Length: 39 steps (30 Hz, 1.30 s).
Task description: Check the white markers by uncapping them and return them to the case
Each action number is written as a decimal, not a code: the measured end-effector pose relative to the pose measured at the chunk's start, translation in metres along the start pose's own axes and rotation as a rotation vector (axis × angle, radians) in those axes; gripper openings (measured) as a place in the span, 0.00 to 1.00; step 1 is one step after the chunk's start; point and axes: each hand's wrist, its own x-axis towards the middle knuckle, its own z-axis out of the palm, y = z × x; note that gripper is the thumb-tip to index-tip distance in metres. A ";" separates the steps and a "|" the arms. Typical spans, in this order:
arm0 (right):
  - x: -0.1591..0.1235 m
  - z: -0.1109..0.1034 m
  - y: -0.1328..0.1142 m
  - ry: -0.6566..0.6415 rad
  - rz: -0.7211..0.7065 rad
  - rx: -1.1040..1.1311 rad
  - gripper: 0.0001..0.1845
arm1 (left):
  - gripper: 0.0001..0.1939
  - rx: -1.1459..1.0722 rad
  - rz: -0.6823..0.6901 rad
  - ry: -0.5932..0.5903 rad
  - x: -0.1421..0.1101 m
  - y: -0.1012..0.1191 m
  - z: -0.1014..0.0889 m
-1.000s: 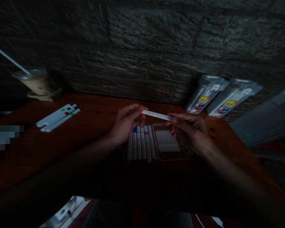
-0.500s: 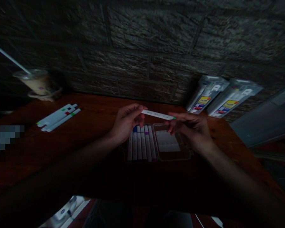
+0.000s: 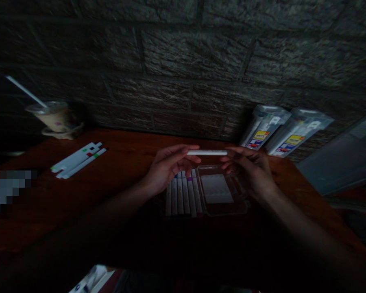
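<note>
A white marker pen point(image 3: 207, 152) is held level between both hands above an open clear plastic case point(image 3: 219, 191). My left hand point(image 3: 167, 167) pinches its left end and my right hand point(image 3: 250, 171) pinches its right end. Beneath the hands, several white markers point(image 3: 184, 195) with coloured caps lie side by side in the case's left half. The right half of the case shows a pale label and no pens.
Three loose white markers point(image 3: 77, 159) lie at the left of the red-brown wooden table point(image 3: 125, 162). A plastic cup with a straw point(image 3: 53, 118) stands far left. Two packaged marker sets point(image 3: 280, 130) lean on the dark stone wall at the right.
The marker has tipped from a slant to level between the hands. The camera has tilted up slightly, so everything sits lower in view.
</note>
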 end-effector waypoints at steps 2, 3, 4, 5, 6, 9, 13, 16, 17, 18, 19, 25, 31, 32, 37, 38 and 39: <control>0.002 -0.001 0.000 0.018 0.035 0.030 0.06 | 0.16 -0.016 -0.005 -0.042 0.000 0.001 -0.001; 0.002 -0.001 0.000 0.025 0.050 0.041 0.06 | 0.16 -0.022 -0.006 -0.063 0.000 0.001 -0.001; 0.003 -0.002 0.000 0.030 0.065 0.051 0.06 | 0.16 -0.028 -0.007 -0.078 0.000 0.001 -0.001; 0.004 -0.002 0.000 0.030 0.076 0.062 0.06 | 0.16 -0.033 -0.010 -0.093 0.000 0.001 -0.001; 0.004 -0.001 0.000 0.028 0.085 0.073 0.06 | 0.16 -0.037 -0.014 -0.104 0.000 0.002 -0.002; 0.004 -0.002 -0.001 0.024 0.094 0.095 0.06 | 0.16 -0.041 -0.018 -0.129 -0.001 0.003 -0.001; 0.005 -0.003 0.000 0.029 0.110 0.094 0.06 | 0.16 -0.030 -0.016 -0.128 -0.002 0.004 0.000; 0.005 -0.005 0.002 0.012 0.119 0.120 0.09 | 0.16 -0.018 -0.012 -0.118 -0.003 0.004 0.000; 0.005 -0.005 0.002 0.007 0.121 0.129 0.09 | 0.16 -0.013 -0.013 -0.117 -0.003 0.004 0.000; 0.005 -0.005 0.002 0.005 0.121 0.135 0.10 | 0.16 -0.007 -0.015 -0.115 -0.003 0.003 0.000; 0.005 -0.005 0.002 0.003 0.123 0.139 0.10 | 0.16 -0.001 -0.017 -0.111 -0.003 0.003 0.000; 0.005 -0.003 0.001 0.003 0.119 0.125 0.09 | 0.15 0.034 -0.029 -0.068 -0.003 0.003 0.001; 0.003 -0.002 0.001 0.018 0.099 0.088 0.07 | 0.15 0.078 -0.037 0.009 -0.001 0.000 0.002; 0.003 -0.001 0.000 0.015 0.092 0.083 0.07 | 0.14 0.084 -0.033 0.014 0.000 0.000 0.002; 0.002 0.002 -0.002 0.006 0.074 0.060 0.07 | 0.13 0.123 -0.016 0.035 0.001 -0.002 0.000; 0.002 0.002 -0.002 0.009 0.075 0.058 0.07 | 0.13 0.129 -0.015 0.034 0.001 -0.003 0.000; 0.002 0.002 -0.002 0.011 0.076 0.057 0.07 | 0.13 0.135 -0.014 0.033 0.001 -0.003 -0.001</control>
